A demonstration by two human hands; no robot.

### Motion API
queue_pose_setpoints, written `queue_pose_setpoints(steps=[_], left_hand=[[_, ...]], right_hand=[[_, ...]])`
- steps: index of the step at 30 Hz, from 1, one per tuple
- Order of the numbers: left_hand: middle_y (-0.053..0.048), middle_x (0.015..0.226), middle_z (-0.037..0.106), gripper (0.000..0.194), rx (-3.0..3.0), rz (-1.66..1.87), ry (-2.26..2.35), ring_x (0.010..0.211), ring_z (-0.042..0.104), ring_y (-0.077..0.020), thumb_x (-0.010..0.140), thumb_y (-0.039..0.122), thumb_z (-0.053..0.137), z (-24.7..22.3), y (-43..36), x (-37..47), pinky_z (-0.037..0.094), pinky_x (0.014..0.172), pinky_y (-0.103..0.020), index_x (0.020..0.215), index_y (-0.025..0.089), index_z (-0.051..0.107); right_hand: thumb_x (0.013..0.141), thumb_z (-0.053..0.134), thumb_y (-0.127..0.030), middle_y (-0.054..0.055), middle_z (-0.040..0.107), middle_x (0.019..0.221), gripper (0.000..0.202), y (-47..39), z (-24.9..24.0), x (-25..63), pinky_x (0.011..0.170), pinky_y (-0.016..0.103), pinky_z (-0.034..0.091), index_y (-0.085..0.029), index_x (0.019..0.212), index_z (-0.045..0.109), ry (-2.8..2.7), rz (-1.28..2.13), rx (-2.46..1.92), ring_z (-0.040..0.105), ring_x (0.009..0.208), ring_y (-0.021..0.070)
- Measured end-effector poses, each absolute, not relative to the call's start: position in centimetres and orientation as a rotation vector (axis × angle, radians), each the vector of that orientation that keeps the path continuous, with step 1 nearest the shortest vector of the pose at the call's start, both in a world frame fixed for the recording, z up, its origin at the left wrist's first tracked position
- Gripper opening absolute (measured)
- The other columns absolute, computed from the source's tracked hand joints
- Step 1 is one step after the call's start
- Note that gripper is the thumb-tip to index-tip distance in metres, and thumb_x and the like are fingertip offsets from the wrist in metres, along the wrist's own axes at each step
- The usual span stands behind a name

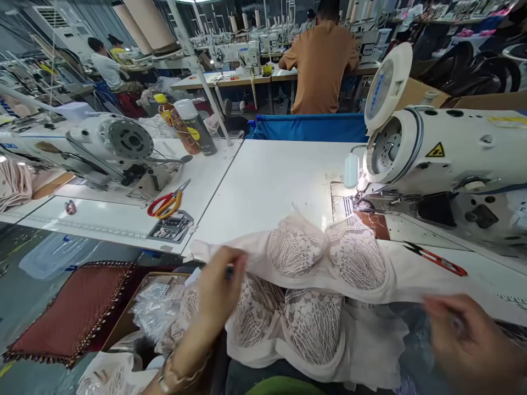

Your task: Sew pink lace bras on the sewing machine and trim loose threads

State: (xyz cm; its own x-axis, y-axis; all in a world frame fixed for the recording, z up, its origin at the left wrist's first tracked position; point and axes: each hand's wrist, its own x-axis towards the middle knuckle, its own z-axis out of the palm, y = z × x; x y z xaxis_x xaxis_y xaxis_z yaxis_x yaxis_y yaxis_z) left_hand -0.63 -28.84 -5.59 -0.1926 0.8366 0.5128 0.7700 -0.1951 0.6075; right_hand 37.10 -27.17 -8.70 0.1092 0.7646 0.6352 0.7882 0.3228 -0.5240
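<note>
A pale pink lace bra (358,258) lies across the table's front edge, cups up and its wings spread to both sides. Below it, a second lace bra (313,323) hangs over the lap. My left hand (220,288) is closed, fingers curled, in front of the upper bra's left wing; a small dark spot shows among the fingers, too unclear to name. My right hand (473,334), blurred, has its fingers pinched together beside the right wing. Whether either hand grips the fabric is hidden. Red-handled thread snips (442,259) lie beyond the right wing.
A sewing machine (461,148) stands at right, another (119,142) at left. Scissors (171,202), a drink bottle (177,123) and a grey bottle (195,126) are on the left table. A box of bagged pieces (156,307) sits below. A person (323,66) works ahead.
</note>
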Motion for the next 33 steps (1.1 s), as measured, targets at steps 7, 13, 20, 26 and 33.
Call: queue_pose_setpoints(steps=[7, 13, 20, 26, 33], left_hand=[[-0.018, 0.111, 0.074, 0.036, 2.55, 0.829, 0.805, 0.117, 0.068, -0.0294, 0.102, 0.012, 0.037, -7.6, -23.8, 7.5, 0.051, 0.107, -0.047, 0.116, 0.015, 0.071], [-0.025, 0.125, 0.068, 0.039, 2.502, 0.692, 1.117, 0.131, 0.058, -0.0382, 0.103, 0.014, 0.033, -8.9, -22.8, 5.2, 0.045, 0.109, -0.058, 0.127, 0.008, 0.064], [-0.024, 0.139, 0.061, 0.053, 2.553, 0.72, 1.161, 0.128, 0.056, -0.0388, 0.099, 0.013, 0.038, -9.5, -23.1, 4.9, 0.044, 0.104, -0.058, 0.152, 0.013, 0.043], [-0.026, 0.138, 0.059, 0.061, 2.721, 0.554, 1.292, 0.121, 0.055, -0.0395, 0.095, 0.012, 0.036, -9.3, -23.3, 5.1, 0.045, 0.097, -0.056, 0.156, 0.008, 0.033], [-0.023, 0.125, 0.068, 0.046, 2.952, 0.455, 1.309, 0.108, 0.06, -0.0338, 0.093, 0.009, 0.037, -8.5, -23.0, 5.6, 0.049, 0.09, -0.046, 0.135, 0.002, 0.054]], right_hand=[[0.097, 0.048, -0.005, 0.01, 0.076, 0.109, 0.031, -20.7, -8.1, 30.4, 0.091, 0.039, 0.061, -0.017, 0.113, 0.071, -2.551, -0.066, -0.484, 0.07, 0.107, 0.024], [0.101, 0.052, -0.017, 0.01, 0.075, 0.102, 0.021, -19.7, -10.0, 31.6, 0.084, 0.038, 0.059, -0.017, 0.116, 0.067, -2.478, -0.055, -0.757, 0.069, 0.096, 0.0228], [0.1, 0.049, -0.01, 0.012, 0.069, 0.132, 0.04, -19.8, -10.3, 31.4, 0.096, 0.04, 0.049, -0.013, 0.139, 0.057, -2.607, -0.095, -0.814, 0.062, 0.118, 0.0246], [0.097, 0.052, -0.009, 0.017, 0.07, 0.126, 0.042, -20.0, -10.2, 31.8, 0.089, 0.043, 0.047, -0.011, 0.138, 0.059, -2.613, -0.245, -0.936, 0.065, 0.104, 0.0278], [0.101, 0.046, -0.015, 0.012, 0.068, 0.136, 0.041, -19.8, -9.4, 31.2, 0.082, 0.043, 0.046, -0.015, 0.14, 0.057, -2.631, -0.279, -1.017, 0.061, 0.094, 0.0256]])
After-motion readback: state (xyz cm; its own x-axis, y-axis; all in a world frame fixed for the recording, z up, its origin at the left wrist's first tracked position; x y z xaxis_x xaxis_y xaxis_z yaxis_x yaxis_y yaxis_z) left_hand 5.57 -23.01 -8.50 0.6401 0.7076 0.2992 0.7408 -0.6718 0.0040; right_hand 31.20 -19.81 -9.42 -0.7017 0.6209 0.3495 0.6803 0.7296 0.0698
